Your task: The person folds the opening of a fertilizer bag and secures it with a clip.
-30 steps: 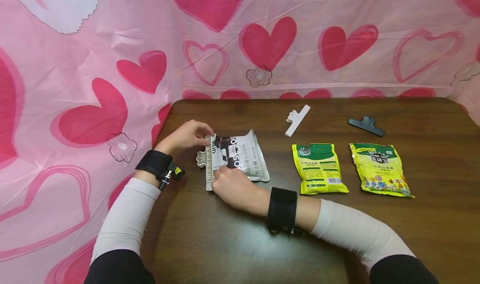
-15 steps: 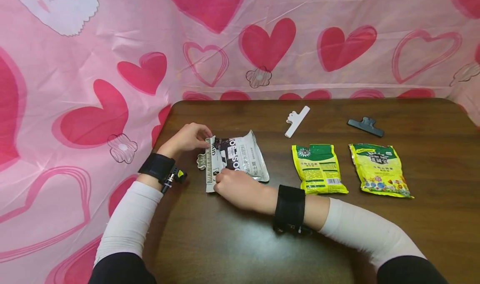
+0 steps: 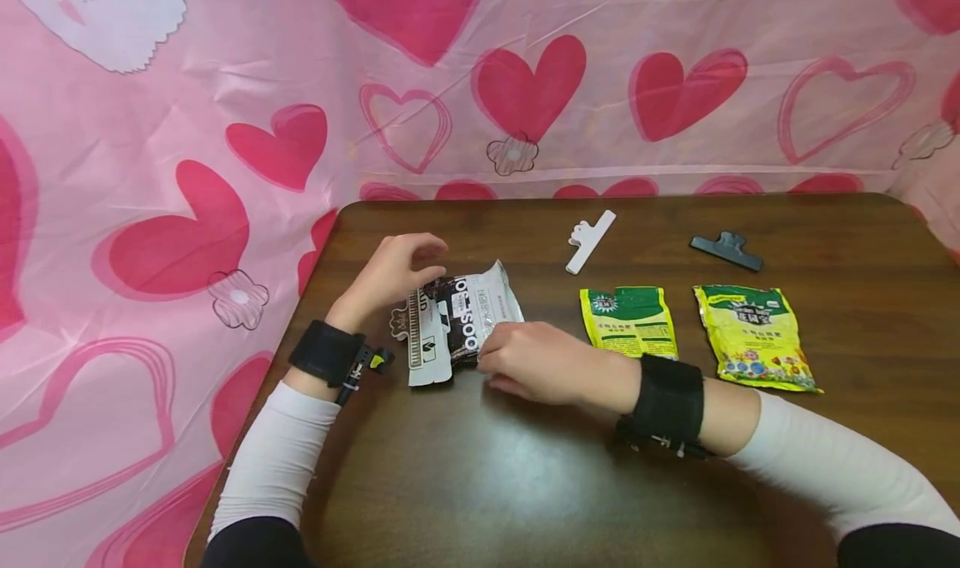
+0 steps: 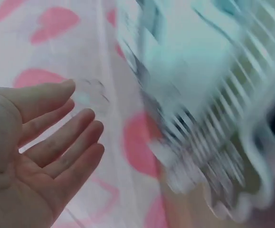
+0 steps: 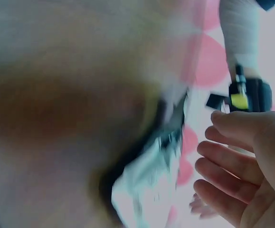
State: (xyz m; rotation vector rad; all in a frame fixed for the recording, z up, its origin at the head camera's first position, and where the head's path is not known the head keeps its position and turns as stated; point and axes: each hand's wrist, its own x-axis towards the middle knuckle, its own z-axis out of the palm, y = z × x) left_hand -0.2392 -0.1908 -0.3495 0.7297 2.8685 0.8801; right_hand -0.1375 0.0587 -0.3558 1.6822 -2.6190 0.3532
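Note:
A silver and black pouch point(image 3: 465, 314) lies on the table with its left end folded over. A ruler-marked clip point(image 3: 400, 324) with a scalloped handle sits along that folded end. My left hand point(image 3: 393, 272) is by the pouch's upper left corner; in the left wrist view its fingers point(image 4: 75, 137) are relaxed with nothing in them, apart from the blurred clip point(image 4: 232, 180). My right hand point(image 3: 540, 364) is at the pouch's lower right corner and hides part of it. The right wrist view shows its fingers point(image 5: 227, 161) loosely bent, holding nothing, beside the blurred pouch point(image 5: 146, 185).
Two yellow and green packets, one at centre right point(image 3: 630, 322) and another packet point(image 3: 753, 339) farther right, lie on the brown table point(image 3: 525, 485). Behind them are a white clip point(image 3: 590, 241) and a dark grey clip point(image 3: 727, 251). A pink heart-printed cloth point(image 3: 420, 43) hangs behind and at left.
My right hand has let go of the clipped end and moved right along the pouch's near side. My left hand has come off the pouch's corner, its fingers spreading.

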